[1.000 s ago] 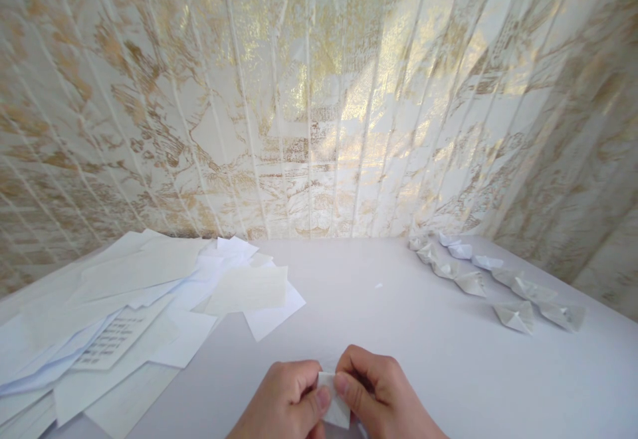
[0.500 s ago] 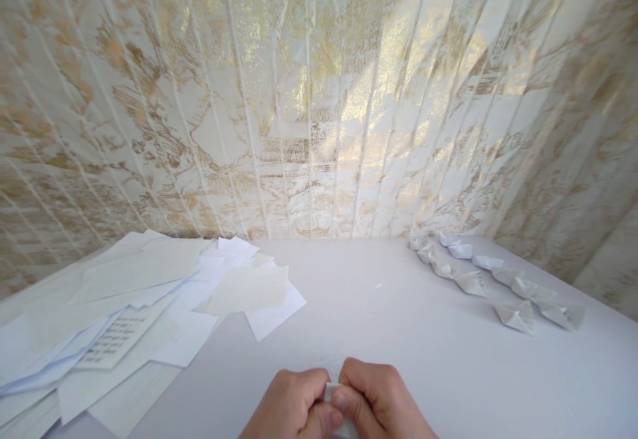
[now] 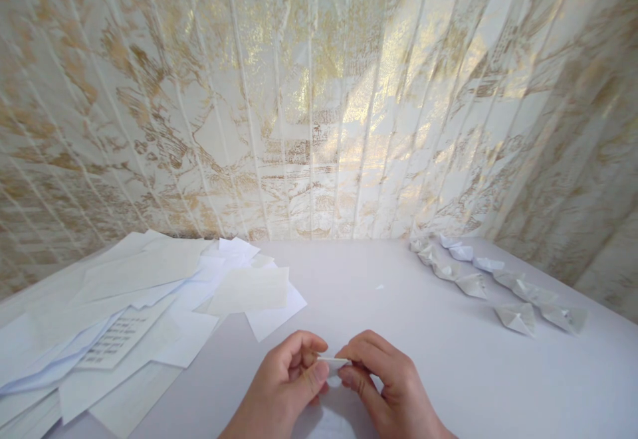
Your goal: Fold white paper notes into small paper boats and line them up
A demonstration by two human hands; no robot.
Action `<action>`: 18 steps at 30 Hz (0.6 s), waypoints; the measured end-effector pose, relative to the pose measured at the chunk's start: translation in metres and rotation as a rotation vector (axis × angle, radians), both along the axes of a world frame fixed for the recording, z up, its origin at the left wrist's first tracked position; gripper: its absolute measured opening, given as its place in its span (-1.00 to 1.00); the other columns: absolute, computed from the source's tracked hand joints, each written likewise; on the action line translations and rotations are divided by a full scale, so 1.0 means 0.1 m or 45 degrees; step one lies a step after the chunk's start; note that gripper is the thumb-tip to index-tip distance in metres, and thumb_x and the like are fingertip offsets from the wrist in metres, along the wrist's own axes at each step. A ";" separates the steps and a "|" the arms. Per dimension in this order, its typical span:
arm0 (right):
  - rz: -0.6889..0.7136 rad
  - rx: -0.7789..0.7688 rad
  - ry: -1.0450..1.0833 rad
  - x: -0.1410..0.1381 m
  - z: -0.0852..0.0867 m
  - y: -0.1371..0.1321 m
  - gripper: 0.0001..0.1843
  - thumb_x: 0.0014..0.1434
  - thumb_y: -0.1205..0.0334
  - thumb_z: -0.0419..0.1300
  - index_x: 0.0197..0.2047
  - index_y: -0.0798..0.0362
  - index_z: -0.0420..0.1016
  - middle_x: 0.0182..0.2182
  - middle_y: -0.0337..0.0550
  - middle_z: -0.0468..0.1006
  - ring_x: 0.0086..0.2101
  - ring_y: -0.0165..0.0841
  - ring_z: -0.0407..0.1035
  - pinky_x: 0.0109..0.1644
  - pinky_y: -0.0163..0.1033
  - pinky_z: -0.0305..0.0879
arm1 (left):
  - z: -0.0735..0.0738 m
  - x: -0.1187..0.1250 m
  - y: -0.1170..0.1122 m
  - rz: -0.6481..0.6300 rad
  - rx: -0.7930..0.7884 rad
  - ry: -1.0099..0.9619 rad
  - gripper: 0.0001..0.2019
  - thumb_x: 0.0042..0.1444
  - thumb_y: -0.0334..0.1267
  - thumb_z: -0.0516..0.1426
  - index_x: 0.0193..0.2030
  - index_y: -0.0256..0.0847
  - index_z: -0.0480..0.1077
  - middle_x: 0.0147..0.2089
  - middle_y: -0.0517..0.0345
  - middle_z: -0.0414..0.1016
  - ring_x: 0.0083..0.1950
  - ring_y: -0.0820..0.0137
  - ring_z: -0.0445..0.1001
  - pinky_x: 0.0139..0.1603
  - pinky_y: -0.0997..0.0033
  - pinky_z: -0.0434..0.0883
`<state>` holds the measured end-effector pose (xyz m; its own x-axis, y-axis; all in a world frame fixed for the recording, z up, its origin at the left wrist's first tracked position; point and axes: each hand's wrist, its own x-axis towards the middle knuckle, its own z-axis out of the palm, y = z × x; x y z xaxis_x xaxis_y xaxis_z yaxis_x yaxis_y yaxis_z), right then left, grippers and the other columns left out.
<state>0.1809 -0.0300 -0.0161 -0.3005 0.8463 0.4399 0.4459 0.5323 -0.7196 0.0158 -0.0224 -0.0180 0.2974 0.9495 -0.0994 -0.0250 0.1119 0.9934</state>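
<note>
A small folded piece of white paper (image 3: pixel 335 363) is held between my two hands, just above the white table (image 3: pixel 349 306). My left hand (image 3: pixel 294 372) pinches its left end, thumb in front and fingers curled behind. On the other end, the thumb and index finger of my right hand (image 3: pixel 381 372) grip it. The paper's top edge lies roughly level; my fingers hide much of the rest.
Loose white sheets (image 3: pixel 144 273) lie in a spread pile on the left, one with printed text (image 3: pixel 115 339). Several folded paper boats (image 3: pixel 516 319) stand in rows at the right. A tiny paper scrap (image 3: pixel 379 287) rests mid-table. A patterned curtain (image 3: pixel 309 127) hangs behind.
Both hands have risen a little and moved slightly apart at the fingers. More of the folded paper now shows between them. The sheets and boats stay in place.
</note>
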 end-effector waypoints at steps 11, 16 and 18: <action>0.119 0.023 -0.193 -0.01 0.01 -0.02 -0.72 0.18 0.34 -0.03 -0.19 0.03 0.50 -0.44 -0.12 0.35 -0.45 -0.38 0.31 -0.40 -0.35 0.26 | -0.01 0.01 -0.04 0.045 0.004 -0.132 -0.67 -0.22 -0.14 0.28 -0.33 -0.28 0.38 -0.33 0.07 0.45 -0.23 0.29 0.40 -0.23 0.40 0.30; 0.137 -0.030 -0.190 -0.03 0.04 -0.03 -0.74 0.19 0.31 -0.03 -0.24 0.11 0.49 -0.41 -0.07 0.39 -0.41 -0.35 0.33 -0.33 -0.33 0.29 | 0.10 0.03 -0.08 0.052 0.182 0.104 -0.85 -0.14 -0.34 0.17 -0.36 -0.27 0.35 -0.35 0.06 0.47 -0.24 0.26 0.43 -0.20 0.36 0.35; 0.154 -0.037 -0.174 -0.03 0.05 -0.03 -0.75 0.18 0.33 -0.03 -0.23 0.11 0.48 -0.39 -0.05 0.42 -0.39 -0.35 0.34 -0.31 -0.33 0.30 | 0.14 0.04 -0.09 0.108 0.277 0.244 -0.89 -0.13 -0.38 0.13 -0.38 -0.27 0.36 -0.40 0.10 0.46 -0.32 0.30 0.43 -0.24 0.39 0.36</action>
